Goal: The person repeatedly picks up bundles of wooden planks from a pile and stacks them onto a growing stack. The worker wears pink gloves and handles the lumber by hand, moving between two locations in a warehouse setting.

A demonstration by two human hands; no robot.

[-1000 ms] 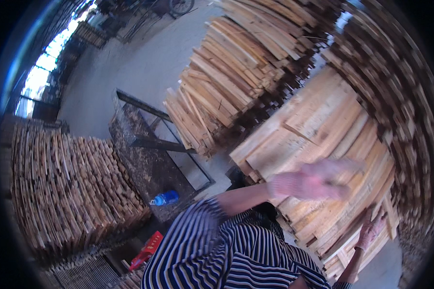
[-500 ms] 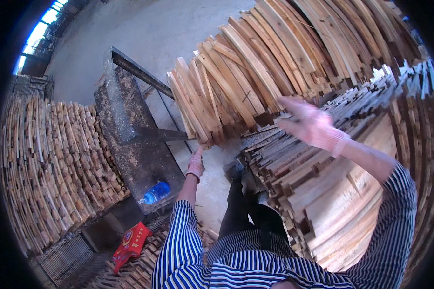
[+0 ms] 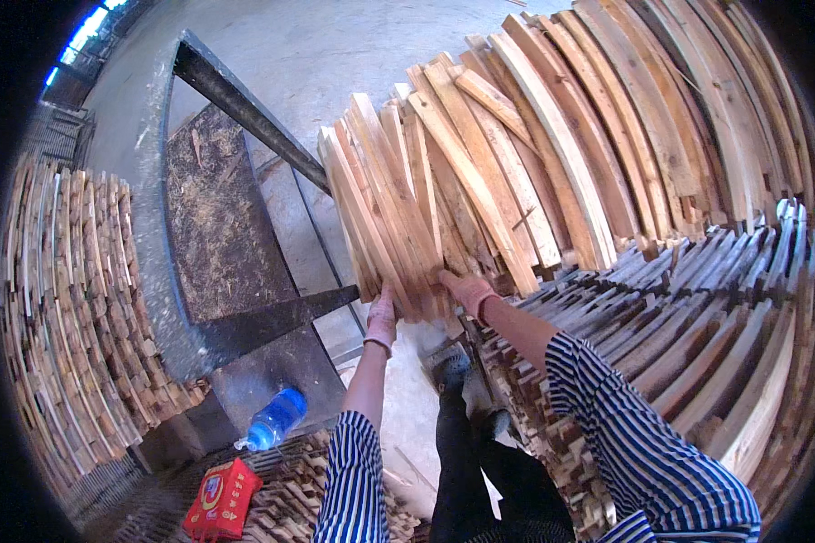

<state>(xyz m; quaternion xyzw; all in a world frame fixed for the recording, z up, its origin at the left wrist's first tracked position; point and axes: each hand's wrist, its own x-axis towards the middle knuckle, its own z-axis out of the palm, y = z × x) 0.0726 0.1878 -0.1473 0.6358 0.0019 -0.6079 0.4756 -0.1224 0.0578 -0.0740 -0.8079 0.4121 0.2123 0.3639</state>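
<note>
Both hands up at the near ends of a bundle of wooden slats (image 3: 407,199) that leans up and away in front of the person. Left hand (image 3: 382,317) presses on the slat ends at the bundle's lower left corner, fingers together and flat against the wood. Right hand (image 3: 466,290) is on the slat ends just beside it, fingers curled on the ends; can't tell whether it grips. Larger plank stack (image 3: 643,127) behind the bundle, another slat stack (image 3: 697,317) to the right. Steel table (image 3: 217,235) on the left, blue bottle (image 3: 274,418) and red packet (image 3: 222,496) below it.
</note>
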